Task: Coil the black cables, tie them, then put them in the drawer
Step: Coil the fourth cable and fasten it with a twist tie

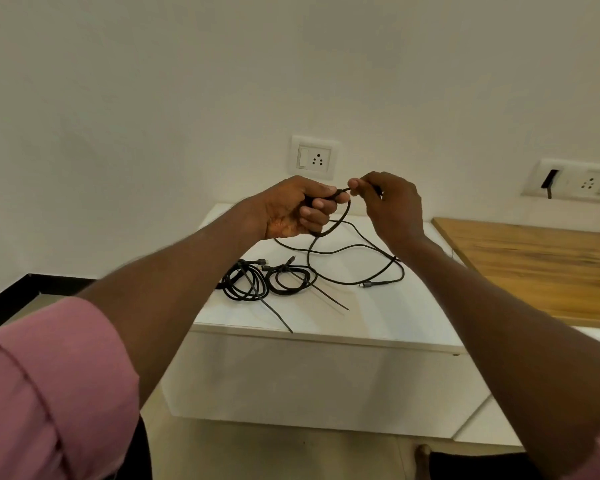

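Note:
My left hand [300,209] grips a small loop of a black cable [340,220] above the white cabinet top [378,306]. My right hand [390,202] pinches the same cable just right of the loop. The cable's loose length trails down and curls over the cabinet top, ending in a plug [368,284]. Two coiled black cables lie on the top: one coil [241,282] at the left, the other coil [291,277] beside it. Long thin black ties [329,296] stick out from both coils toward the front edge.
The white cabinet's plain front [309,382] faces me below the top. A wooden desk surface [541,265] adjoins on the right. Wall sockets [314,157] sit behind the cabinet and at the far right socket panel [582,183]. A black skirting [21,292] runs at the left.

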A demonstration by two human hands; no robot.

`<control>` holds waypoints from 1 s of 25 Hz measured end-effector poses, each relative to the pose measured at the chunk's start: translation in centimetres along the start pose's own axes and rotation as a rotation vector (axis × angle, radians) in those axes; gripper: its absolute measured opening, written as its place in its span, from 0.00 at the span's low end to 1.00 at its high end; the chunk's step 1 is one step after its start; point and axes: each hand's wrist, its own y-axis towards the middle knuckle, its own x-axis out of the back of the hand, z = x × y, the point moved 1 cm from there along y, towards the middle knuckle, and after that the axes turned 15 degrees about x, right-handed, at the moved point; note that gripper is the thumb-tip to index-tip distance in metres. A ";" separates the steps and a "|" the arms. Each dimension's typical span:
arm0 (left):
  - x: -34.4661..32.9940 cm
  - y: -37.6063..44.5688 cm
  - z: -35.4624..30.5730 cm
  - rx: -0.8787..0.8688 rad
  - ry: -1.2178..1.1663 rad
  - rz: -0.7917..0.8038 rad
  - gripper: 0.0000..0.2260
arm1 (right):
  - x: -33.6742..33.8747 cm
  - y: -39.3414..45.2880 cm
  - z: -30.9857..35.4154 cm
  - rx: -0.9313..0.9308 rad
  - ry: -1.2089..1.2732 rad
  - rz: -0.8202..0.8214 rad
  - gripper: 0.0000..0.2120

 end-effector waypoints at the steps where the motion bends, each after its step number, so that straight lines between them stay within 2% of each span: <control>1: -0.2 0.1 -0.1 -0.027 -0.075 0.035 0.11 | -0.1 -0.2 -0.3 -0.021 0.008 0.020 0.17; 4: -0.6 0.2 -0.6 -0.132 -0.244 0.084 0.12 | -0.9 -0.7 -0.9 -0.072 0.028 0.159 0.18; 8: -1.0 0.5 -0.5 -0.216 -0.277 0.063 0.17 | -1.9 -0.8 -0.2 -0.074 0.063 0.307 0.18; 12: -1.5 0.6 -0.8 -0.229 -0.247 0.071 0.17 | -2.1 -0.6 0.2 -0.076 -0.077 0.297 0.16; 15: -1.8 0.4 -1.3 -0.190 -0.205 0.083 0.13 | -1.6 -0.7 0.0 -0.111 -0.221 0.250 0.15; 18: -1.7 0.3 -1.0 -0.193 -0.216 0.076 0.08 | -1.5 -0.7 -0.4 -0.131 -0.230 0.266 0.18; 22: -1.3 0.5 -0.9 -0.323 -0.389 0.057 0.08 | -2.4 -1.3 -0.1 -0.023 -0.167 0.439 0.21; 25: -1.2 0.8 -1.3 -0.470 -0.437 -0.014 0.09 | -3.0 -1.3 1.2 0.046 -0.144 0.454 0.24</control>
